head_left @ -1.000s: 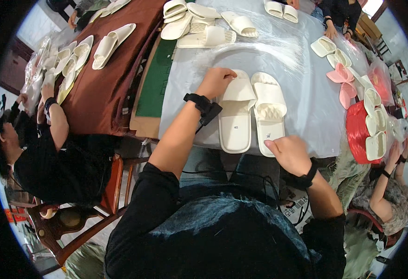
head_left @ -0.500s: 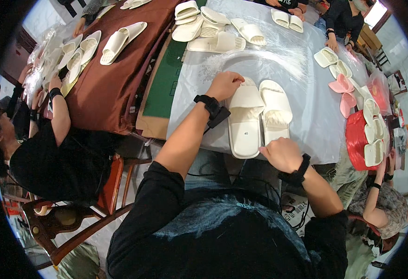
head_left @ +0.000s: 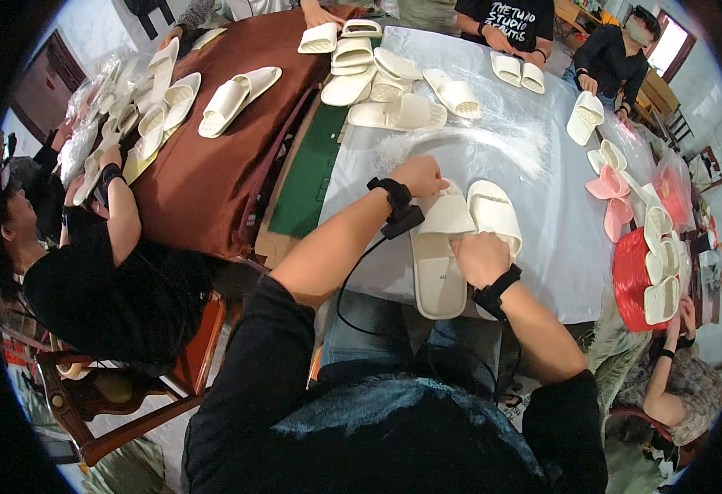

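i seem to be adjusting the left slipper [head_left: 441, 290]: left hand [head_left: 419, 176] curled at its toe, right hand [head_left: 483, 259] by its strap [head_left: 443, 218], grips unclear; next calls for steadiness.

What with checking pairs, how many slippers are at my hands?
2: one slipper by the left hand; another slipper to its right, partly hidden by the right hand.

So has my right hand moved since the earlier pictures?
Yes: your right hand has moved farther in from the near edge of the table, and slightly left, from the heel of the right-hand slipper up towards the straps.
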`<state>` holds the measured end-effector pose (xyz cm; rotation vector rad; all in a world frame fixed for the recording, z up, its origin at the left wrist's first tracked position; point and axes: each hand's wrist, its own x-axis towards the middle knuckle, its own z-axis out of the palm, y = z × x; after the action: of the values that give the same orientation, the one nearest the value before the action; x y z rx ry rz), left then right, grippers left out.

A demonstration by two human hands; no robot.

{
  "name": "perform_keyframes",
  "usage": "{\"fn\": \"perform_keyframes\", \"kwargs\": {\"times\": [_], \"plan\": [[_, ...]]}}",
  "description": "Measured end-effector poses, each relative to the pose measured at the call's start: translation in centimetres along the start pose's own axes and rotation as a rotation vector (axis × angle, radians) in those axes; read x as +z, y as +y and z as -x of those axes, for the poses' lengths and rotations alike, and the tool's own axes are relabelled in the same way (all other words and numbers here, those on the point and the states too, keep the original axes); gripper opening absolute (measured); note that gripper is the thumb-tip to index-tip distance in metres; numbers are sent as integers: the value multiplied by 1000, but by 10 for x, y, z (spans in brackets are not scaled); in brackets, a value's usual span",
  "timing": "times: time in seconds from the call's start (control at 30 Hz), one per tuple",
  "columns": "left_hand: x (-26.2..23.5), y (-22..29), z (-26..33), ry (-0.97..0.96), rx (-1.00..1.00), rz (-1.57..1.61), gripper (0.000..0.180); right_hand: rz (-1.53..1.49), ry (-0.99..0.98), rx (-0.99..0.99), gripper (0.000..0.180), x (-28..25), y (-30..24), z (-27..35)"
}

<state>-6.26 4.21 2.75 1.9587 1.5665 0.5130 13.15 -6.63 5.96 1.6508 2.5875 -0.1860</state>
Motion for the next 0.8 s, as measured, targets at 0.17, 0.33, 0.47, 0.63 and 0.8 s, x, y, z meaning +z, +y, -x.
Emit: {"fn": "perform_keyframes", "kwargs": {"times": [0.17, 0.33, 0.47, 0.63, 0.8], "plan": [[10, 15, -9, -68, -64, -57, 38, 7, 89, 19, 30, 8, 5, 0], [29, 10, -10, 110, -106, -19, 27, 72, 153, -72, 32, 18, 2, 2], [35, 15, -11, 191, -161, 22, 29, 29, 155, 0, 38, 12, 5, 9], [20, 23, -15, 63, -182, 71, 35, 3, 162, -9, 37, 9, 7, 7], [22, 16, -20, 41, -162, 150, 31, -38, 185, -15, 35, 13, 7, 5]]}}
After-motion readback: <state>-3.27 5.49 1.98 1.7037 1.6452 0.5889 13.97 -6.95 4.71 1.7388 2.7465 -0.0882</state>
